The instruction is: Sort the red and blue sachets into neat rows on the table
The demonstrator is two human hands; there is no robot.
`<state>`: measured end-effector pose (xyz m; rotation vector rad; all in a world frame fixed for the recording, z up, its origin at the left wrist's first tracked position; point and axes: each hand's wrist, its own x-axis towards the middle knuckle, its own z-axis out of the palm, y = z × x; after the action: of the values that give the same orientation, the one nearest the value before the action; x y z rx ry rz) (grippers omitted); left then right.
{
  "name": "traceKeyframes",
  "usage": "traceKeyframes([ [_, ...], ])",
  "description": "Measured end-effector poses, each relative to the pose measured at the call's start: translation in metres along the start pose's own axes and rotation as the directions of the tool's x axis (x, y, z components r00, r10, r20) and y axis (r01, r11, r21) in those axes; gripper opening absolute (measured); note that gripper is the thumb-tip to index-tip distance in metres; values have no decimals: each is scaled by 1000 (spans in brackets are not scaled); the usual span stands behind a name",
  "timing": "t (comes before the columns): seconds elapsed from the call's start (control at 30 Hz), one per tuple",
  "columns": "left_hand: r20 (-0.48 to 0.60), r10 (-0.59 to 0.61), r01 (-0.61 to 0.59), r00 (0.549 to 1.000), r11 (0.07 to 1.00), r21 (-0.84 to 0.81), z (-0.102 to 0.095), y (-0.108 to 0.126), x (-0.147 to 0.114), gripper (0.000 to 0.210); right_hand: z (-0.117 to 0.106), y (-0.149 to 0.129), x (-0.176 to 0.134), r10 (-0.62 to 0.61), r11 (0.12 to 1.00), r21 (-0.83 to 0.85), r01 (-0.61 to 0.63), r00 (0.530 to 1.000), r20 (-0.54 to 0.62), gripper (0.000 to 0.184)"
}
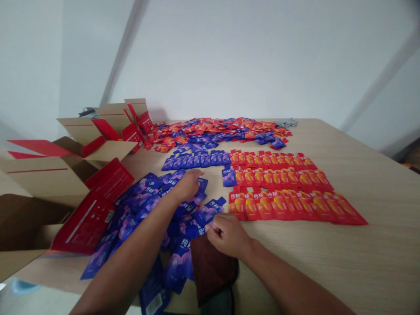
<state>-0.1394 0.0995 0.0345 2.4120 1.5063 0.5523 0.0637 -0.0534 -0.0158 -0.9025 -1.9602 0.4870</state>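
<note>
My left hand (188, 186) is palm down over the right side of a heap of purple pouches (144, 197), its index finger stretched out to the right. Its other fingers are mostly hidden, and I see nothing held in it. Closed into a fist, my right hand (228, 234) rests by a purple pouch (208, 211) at the heap's right edge and above a dark brown padded piece (211, 267). Whatever is inside that fist is hidden. One purple pouch (229, 177) lies at the left end of the middle row of red-orange pouches (278, 176).
Overlapping red pouches form a front row (288, 205) and a back row (272, 159), which continues left as purple pouches (197, 160). Behind them lies a mixed pile (216, 129). Open cardboard boxes (42, 179) line the left of the wooden table (370, 183). A grey cloth (287, 123) sits far back.
</note>
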Motion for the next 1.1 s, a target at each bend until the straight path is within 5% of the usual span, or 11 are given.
traceKeyframes([
  [0.17, 80, -45, 44, 996, 999, 9, -3, 3, 4, 45, -2, 1, 0, 11, 1000, 1, -11, 1000, -20, 37],
  [0.47, 273, 28, -38, 961, 999, 31, 14, 48, -43, 36, 3, 1, -2, 34, 999, 27, -34, 999, 3, 36],
  [0.73, 311, -15, 7, 950, 1000, 28, 16, 57, -38, 32, 3, 3, -1, 34, 999, 27, -33, 999, -27, 36],
  [0.93, 242, -86, 98, 967, 994, -38, 17, 54, -33, 26, 4, 2, -1, 36, 999, 26, -36, 999, -11, 35],
  [1.1, 123, -179, 209, 976, 929, -305, 14, 44, -12, 23, 4, 0, 0, 23, 999, 44, -23, 1000, -3, 35],
])
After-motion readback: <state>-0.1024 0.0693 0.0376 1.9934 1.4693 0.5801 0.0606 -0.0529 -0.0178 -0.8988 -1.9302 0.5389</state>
